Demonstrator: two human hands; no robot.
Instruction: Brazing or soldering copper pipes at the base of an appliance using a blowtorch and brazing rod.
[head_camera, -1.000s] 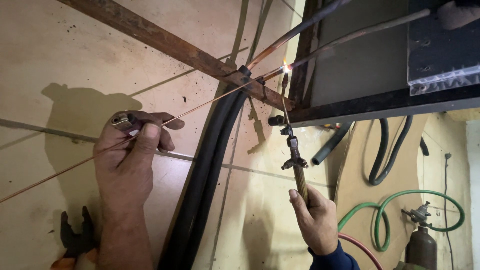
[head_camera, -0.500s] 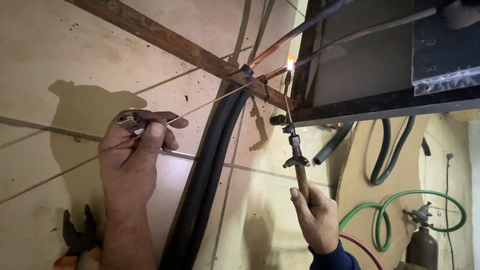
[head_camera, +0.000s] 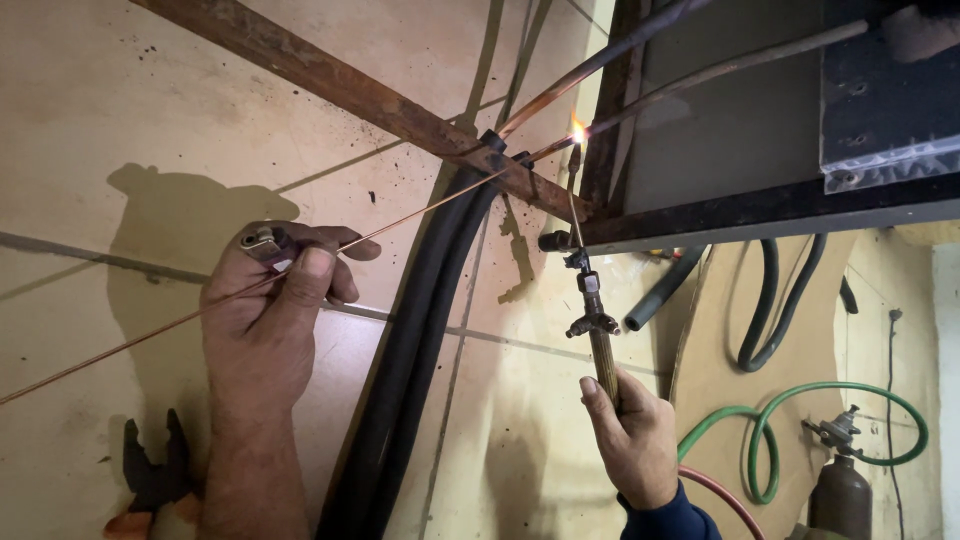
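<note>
My left hand (head_camera: 270, 310) pinches a thin brazing rod (head_camera: 420, 208) and clutches a lighter (head_camera: 262, 241). My right hand (head_camera: 635, 435) grips the torch (head_camera: 597, 325), its flame (head_camera: 578, 130) touching the copper pipe (head_camera: 640, 100).

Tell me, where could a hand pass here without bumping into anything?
Bare tiled wall lies upper left, above the left hand and its thin rod. Another patch sits between the black hoses and the right hand. It is crowded around the torch flame and copper pipes.
</note>
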